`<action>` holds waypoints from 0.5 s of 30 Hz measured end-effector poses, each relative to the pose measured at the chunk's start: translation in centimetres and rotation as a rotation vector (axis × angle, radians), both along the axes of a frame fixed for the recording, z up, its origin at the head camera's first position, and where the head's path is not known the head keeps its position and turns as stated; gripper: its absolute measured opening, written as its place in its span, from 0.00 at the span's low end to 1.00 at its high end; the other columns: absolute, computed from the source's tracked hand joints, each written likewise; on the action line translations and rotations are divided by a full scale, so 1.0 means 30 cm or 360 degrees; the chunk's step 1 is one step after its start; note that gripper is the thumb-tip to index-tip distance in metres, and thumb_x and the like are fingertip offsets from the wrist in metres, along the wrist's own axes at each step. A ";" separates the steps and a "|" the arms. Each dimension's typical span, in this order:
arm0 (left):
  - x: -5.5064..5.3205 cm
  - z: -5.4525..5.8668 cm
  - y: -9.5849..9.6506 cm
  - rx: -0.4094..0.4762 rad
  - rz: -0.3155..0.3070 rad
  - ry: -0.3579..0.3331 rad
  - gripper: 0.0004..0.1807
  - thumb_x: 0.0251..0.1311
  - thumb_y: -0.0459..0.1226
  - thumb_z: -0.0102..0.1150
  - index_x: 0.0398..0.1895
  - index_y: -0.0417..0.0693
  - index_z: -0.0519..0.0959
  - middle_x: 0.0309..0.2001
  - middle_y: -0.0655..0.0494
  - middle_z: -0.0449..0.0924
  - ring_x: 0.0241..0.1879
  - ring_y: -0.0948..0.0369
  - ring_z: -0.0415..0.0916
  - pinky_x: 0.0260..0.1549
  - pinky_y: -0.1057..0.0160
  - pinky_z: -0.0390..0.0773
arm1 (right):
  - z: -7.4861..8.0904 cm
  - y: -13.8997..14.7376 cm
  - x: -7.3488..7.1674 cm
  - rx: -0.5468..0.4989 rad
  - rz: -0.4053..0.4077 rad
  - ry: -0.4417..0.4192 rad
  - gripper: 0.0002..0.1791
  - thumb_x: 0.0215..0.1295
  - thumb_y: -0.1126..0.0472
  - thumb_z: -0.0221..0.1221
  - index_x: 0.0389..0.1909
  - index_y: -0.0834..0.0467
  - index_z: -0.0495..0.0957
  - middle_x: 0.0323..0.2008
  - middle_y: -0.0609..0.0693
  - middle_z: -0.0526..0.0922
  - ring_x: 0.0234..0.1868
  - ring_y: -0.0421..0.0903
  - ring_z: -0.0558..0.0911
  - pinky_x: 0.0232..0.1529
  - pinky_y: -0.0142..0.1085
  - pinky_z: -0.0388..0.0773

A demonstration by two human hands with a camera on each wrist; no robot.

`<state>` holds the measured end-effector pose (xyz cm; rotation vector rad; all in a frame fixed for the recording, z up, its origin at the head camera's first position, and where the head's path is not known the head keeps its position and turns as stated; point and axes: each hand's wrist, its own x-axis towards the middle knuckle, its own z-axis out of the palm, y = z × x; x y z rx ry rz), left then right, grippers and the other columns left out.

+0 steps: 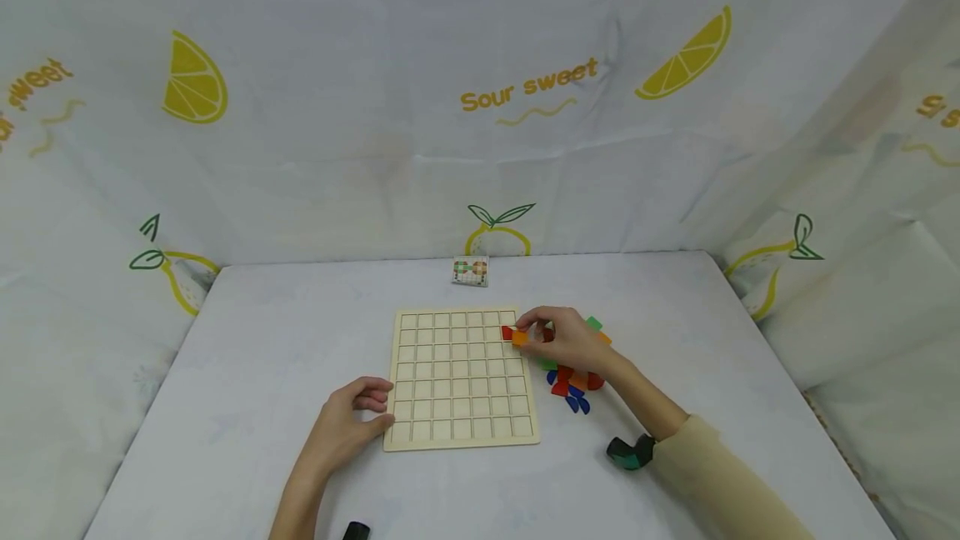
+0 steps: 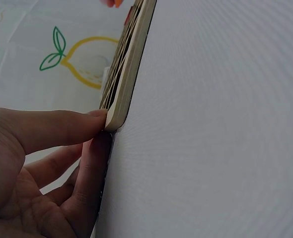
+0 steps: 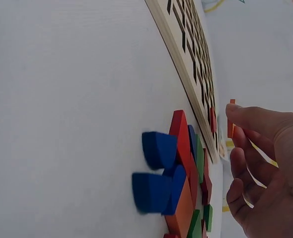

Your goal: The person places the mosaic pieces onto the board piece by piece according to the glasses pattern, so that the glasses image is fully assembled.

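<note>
A light wooden board [image 1: 457, 445] with a grid of square recesses lies on the table. My left hand [image 1: 351, 425] rests against its left edge; in the left wrist view the thumb [image 2: 62, 130] touches the rim near a corner. Over the board's right edge, my right hand [image 1: 566, 342] pinches an orange square tile [image 1: 520, 338] between thumb and fingers. In the right wrist view this tile [image 3: 231, 119] stands on edge, above the board. A red tile [image 1: 507, 332] sits in the grid's right part, beside the orange one and partly hidden by it.
Several red, blue, green and orange tiles [image 1: 577, 382] lie in a pile right of the board, partly under my right hand. A small pattern card [image 1: 470, 271] stands behind the board. A black and green object [image 1: 631, 452] lies by the right sleeve, a black one [image 1: 356, 531] at front.
</note>
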<state>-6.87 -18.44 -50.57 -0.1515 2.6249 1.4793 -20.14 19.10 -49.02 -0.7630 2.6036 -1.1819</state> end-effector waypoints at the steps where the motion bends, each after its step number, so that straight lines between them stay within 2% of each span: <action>1: 0.000 -0.001 0.000 0.0002 0.0000 0.0000 0.25 0.52 0.27 0.79 0.55 0.43 0.86 0.45 0.52 0.87 0.42 0.64 0.82 0.48 0.67 0.79 | 0.001 -0.011 -0.003 0.0004 0.0001 -0.0004 0.16 0.66 0.60 0.75 0.52 0.57 0.87 0.45 0.49 0.89 0.41 0.45 0.79 0.39 0.29 0.76; 9: 0.002 -0.003 -0.002 0.0039 0.0002 -0.0010 0.24 0.53 0.27 0.78 0.55 0.43 0.86 0.46 0.52 0.87 0.43 0.64 0.83 0.49 0.67 0.79 | -0.005 -0.080 -0.037 0.0009 0.0010 -0.0056 0.17 0.66 0.59 0.75 0.54 0.54 0.87 0.50 0.48 0.91 0.47 0.46 0.81 0.48 0.32 0.78; 15: 0.002 -0.002 -0.002 0.0030 0.0004 -0.0002 0.24 0.52 0.27 0.79 0.55 0.43 0.86 0.46 0.52 0.87 0.43 0.64 0.83 0.48 0.67 0.79 | -0.024 -0.115 -0.055 0.0037 0.0028 -0.0059 0.16 0.66 0.59 0.75 0.52 0.55 0.87 0.49 0.48 0.91 0.45 0.44 0.81 0.48 0.31 0.79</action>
